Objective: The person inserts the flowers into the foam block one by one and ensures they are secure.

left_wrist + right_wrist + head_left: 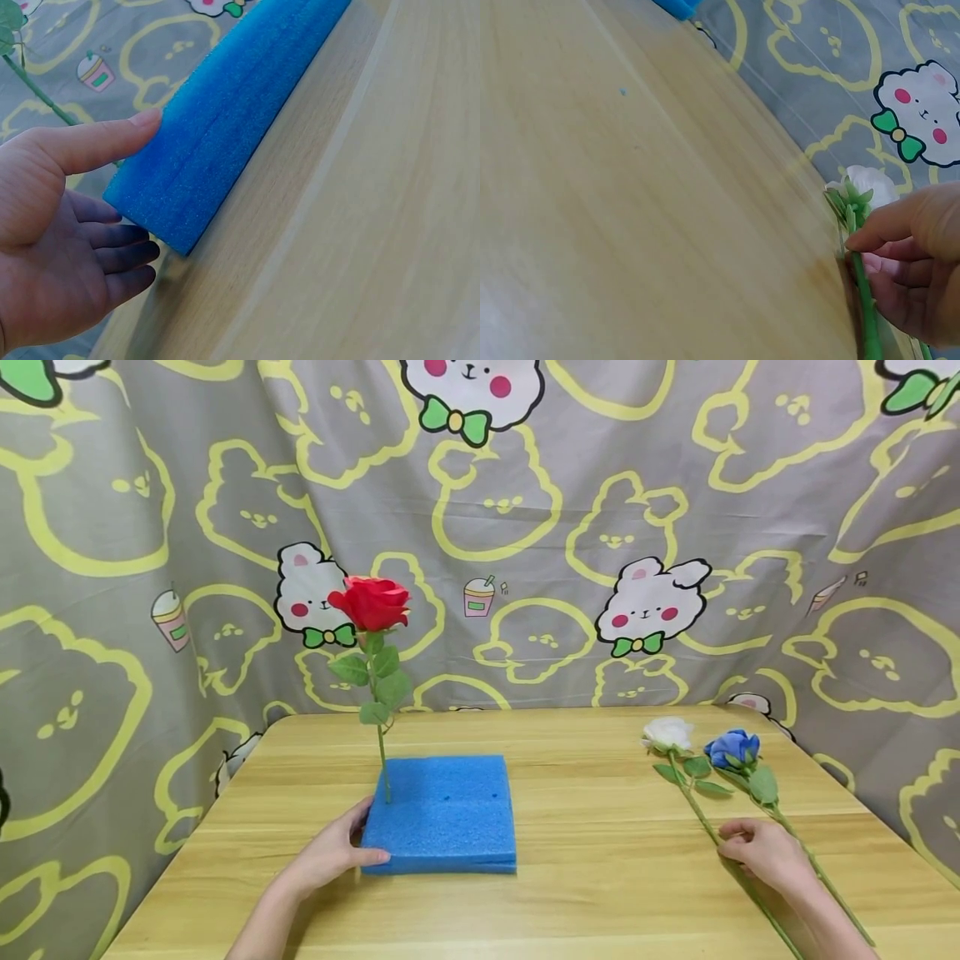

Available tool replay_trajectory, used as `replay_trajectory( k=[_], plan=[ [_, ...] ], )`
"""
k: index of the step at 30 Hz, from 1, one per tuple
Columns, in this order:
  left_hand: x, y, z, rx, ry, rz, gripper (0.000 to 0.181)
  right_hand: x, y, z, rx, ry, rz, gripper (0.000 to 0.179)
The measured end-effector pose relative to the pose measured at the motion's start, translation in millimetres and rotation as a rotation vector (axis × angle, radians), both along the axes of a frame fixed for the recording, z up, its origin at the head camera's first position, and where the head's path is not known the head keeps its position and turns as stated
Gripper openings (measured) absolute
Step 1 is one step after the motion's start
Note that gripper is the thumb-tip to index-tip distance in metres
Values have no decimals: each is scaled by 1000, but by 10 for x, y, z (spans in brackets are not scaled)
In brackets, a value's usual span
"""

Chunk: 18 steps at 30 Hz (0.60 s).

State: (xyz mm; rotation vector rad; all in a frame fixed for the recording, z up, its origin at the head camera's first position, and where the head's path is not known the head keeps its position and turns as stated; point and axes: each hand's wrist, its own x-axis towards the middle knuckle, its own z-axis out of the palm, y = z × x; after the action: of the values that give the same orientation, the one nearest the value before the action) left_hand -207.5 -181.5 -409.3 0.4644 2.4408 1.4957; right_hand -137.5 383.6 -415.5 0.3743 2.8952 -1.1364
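A blue foam block point(442, 827) lies on the table, with a red artificial rose point(372, 603) standing upright from its left part. My left hand point(333, 852) rests at the block's left side. Its thumb point(112, 141) touches the front edge, while the other fingers extend loosely alongside the left end. At the right, my right hand point(765, 852) pinches the stem of a white artificial rose point(667, 734) between thumb and forefinger. That flower lies along the table, its head pointing away from me. Beside it lies a blue artificial rose point(733, 749), its stem partly behind my right hand.
Small dark holes point(447, 797) show in the top of the foam. The wooden table point(585, 877) runs back to a grey curtain point(525, 527) with cartoon prints, which also hangs along both sides. A tiny blue speck point(623, 91) lies on the tabletop.
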Motion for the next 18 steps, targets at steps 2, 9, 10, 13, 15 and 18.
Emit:
replay_trajectory(
  k=[2,9,10,13,15,18],
  plan=[
    [-1,-3,-4,5,-1,-1,98,-1,12,4,-35,-5,6,38],
    [-3,-9,-10,16,-4,-6,97,-17,24,-4,-169,-8,32,40],
    [-3,-10,-11,17,-4,-7,97,-20,22,-8,-182,-6,36,40],
    [-1,-11,-13,21,-4,-11,97,-26,15,-20,-215,-2,45,38],
    [0,-11,-15,25,-3,-13,97,-29,16,-25,-235,-4,49,38],
    [-1,-12,-19,31,-5,-16,97,-30,27,-15,-253,3,83,39]
  ],
)
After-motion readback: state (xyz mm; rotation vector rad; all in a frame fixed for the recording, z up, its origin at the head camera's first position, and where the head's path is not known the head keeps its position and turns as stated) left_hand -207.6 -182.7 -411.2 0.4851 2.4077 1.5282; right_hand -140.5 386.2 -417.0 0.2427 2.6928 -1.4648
